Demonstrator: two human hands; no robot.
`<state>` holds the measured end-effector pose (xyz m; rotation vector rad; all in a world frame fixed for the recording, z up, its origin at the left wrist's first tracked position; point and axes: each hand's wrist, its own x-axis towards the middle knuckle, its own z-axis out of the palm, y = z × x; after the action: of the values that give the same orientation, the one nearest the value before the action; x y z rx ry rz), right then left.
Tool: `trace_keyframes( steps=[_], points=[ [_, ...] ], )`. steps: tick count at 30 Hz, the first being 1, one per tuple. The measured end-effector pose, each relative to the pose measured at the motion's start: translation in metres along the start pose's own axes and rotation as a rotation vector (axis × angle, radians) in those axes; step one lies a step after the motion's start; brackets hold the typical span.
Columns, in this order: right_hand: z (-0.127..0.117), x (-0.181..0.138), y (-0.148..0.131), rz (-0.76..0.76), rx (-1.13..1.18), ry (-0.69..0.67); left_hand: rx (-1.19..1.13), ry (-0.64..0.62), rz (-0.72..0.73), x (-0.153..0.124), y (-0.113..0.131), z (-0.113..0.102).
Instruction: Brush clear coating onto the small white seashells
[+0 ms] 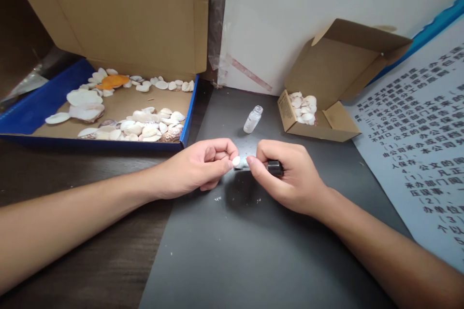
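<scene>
Between the thumb and forefinger of my left hand is a small white shell, held above the dark grey mat. My right hand is closed around a short tool with a black end and a pale, silvery front part. That front part lies close against the shell; whether they touch I cannot tell, and the fingers hide much of the tool. Just beyond my hands, a small uncapped glass bottle with whitish contents stands on the mat.
At the left, an open blue-sided box holds many white shells and an orange one. A small cardboard box with white shells is at the back right. Beside it lies a printed sheet. White specks dot the mat.
</scene>
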<state>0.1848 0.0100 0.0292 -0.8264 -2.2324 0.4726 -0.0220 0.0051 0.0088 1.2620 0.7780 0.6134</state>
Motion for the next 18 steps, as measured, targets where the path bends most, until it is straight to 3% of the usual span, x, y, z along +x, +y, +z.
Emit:
trace_keyframes(
  steps=[5, 18],
  points=[
    [-0.0019, 0.0001, -0.0013, -0.018, -0.005, 0.066, -0.075, -0.014, 0.017, 0.0001, -0.0007, -0.0016],
    [-0.001, 0.0009, -0.0004, 0.028, -0.041, 0.061, -0.167, -0.029, -0.001, 0.0012, -0.0024, -0.0018]
  ],
)
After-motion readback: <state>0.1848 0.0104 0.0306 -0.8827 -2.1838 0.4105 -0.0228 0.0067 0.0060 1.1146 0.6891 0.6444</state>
